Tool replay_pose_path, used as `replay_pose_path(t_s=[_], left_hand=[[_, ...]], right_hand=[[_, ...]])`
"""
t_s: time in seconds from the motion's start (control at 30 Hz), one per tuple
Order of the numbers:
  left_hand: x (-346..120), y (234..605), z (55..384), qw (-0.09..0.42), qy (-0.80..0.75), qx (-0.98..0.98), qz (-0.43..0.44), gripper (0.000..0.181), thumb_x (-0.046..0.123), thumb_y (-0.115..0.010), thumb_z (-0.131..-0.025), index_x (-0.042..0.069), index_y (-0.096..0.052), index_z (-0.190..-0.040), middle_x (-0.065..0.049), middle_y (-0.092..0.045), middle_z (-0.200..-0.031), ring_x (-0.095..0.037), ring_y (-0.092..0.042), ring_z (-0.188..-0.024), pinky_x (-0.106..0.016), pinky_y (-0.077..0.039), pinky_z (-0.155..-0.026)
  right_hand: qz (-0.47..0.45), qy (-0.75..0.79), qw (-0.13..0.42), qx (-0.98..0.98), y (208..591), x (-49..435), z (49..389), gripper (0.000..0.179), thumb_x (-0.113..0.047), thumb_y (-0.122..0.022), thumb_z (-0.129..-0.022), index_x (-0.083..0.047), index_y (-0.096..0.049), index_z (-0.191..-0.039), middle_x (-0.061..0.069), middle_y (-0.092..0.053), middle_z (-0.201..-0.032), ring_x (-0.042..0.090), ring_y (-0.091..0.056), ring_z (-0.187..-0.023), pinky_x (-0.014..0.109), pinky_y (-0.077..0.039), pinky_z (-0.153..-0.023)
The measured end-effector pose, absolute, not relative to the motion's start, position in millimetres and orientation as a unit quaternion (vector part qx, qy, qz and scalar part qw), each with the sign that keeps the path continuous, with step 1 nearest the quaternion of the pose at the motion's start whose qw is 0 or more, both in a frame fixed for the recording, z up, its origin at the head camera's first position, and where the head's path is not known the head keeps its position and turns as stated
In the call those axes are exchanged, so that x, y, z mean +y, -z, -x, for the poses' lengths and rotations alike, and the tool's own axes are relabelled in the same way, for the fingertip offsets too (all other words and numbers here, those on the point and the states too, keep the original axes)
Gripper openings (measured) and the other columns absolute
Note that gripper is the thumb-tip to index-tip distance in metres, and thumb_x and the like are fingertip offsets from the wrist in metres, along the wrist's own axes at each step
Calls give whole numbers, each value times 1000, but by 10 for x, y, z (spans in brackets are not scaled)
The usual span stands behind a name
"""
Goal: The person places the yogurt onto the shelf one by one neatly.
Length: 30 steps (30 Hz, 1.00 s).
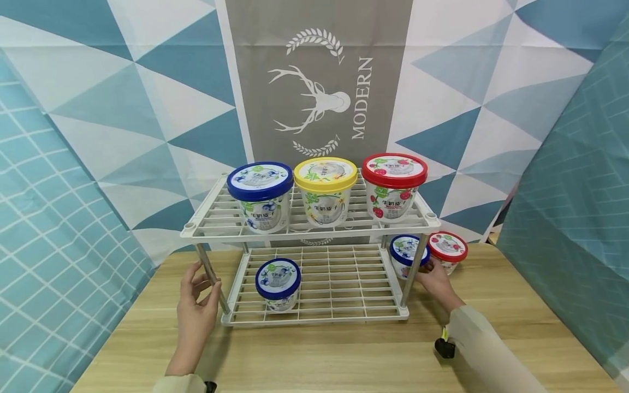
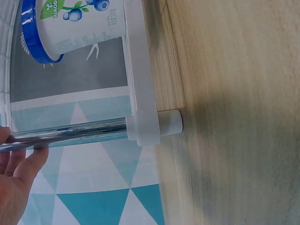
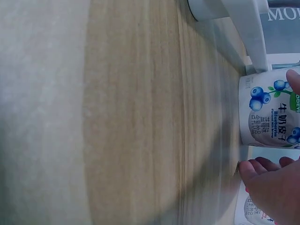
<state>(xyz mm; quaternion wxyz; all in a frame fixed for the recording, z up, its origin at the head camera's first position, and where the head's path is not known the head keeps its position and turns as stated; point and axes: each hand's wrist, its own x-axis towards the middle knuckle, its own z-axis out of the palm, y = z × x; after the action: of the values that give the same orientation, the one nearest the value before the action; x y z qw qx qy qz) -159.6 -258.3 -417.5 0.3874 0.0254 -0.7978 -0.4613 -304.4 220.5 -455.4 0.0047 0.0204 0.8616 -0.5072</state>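
At the front left corner of a white two-tier rack point(image 1: 314, 236), my left hand point(image 1: 198, 305) holds the metal post point(image 2: 79, 133), thumb and fingers on either side of it. On the right, my right hand point(image 1: 439, 284) is at a blue-lidded blueberry tub point(image 1: 404, 261) just outside the rack. Its thumb lies over the printed side of that tub in the right wrist view, with the fingers curled round the far side. A red-lidded tub point(image 1: 447, 248) stands right beside those fingers, partly hidden by the hand.
Blue-lidded point(image 1: 265, 215), yellow-lidded point(image 1: 326, 210) and red-lidded point(image 1: 390, 202) tubs stand in a row on the upper shelf. Another blue-lidded tub point(image 1: 278, 286) is on the lower shelf's left part. The rack stands on a wooden table point(image 1: 314, 360) before a patterned wall covering point(image 1: 442, 82).
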Motion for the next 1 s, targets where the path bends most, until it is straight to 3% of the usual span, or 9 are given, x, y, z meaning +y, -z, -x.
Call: replay_pose_path(t_s=[0.3,0.77,1.0], left_hand=[[-2578,4168,1587,388,469,-793,-17,64,-10,-60,-85,10,-35,-140,19,-49,-103,15,-53,-92,2,-46,-74],[-2582,4174,1594,391,466,-794,-9,65,-9,-60,-85,11,-34,-141,15,-49,-103,14,-52,-94,0,-47,-74],[-2587,4179,1598,391,462,-796,-14,67,-10,-61,-84,11,-34,-141,15,-49,-103,15,-52,-94,1,-46,-74]], right_hand=[[-41,512,38,857,4603,2215,3118,87,-31,-71,-82,7,-20,-141,32,-30,-142,44,-31,-131,59,-26,-112],[-38,524,49,849,4625,2197,3242,110,-42,-74,-78,-3,0,-149,27,-17,-151,44,-19,-139,60,-20,-114],[-13,548,26,836,4676,2206,3296,107,-38,-76,-77,-5,-6,-150,24,-25,-149,41,-24,-138,57,-21,-115]])
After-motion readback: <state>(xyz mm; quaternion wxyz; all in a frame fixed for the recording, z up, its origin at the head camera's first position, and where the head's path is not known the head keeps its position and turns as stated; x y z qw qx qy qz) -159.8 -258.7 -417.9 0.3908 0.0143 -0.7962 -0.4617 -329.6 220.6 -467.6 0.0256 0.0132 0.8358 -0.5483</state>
